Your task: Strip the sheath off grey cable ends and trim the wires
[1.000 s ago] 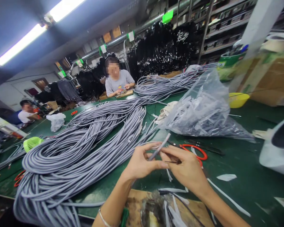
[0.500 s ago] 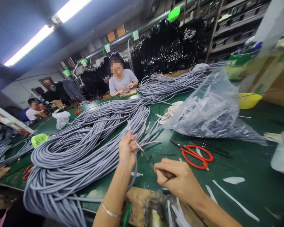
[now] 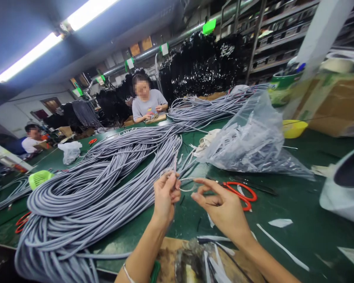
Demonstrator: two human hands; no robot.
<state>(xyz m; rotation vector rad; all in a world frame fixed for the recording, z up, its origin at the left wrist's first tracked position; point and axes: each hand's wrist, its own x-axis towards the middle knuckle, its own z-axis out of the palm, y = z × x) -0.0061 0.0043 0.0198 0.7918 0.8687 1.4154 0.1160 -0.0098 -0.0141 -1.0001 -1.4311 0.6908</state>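
Note:
My left hand is closed in a pinch on the end of a grey cable. Thin pale wires fan out from its fingertips toward the right. At their tips is my right hand, its thumb and index finger apart; whether the index fingertip touches a wire is too fine to tell. A large looped bundle of grey cables lies on the green table just left of my hands. Red-handled scissors lie behind my right hand, partly covered by it.
A clear plastic bag full of pale scraps stands beyond the scissors. A stained board with strips on it sits below my hands. White scraps lie to the right. Across the table a co-worker sits working.
My right hand has risen toward the wires, and its closed fingers have parted. The wires at my left hand now spread toward it. The view has turned slightly right.

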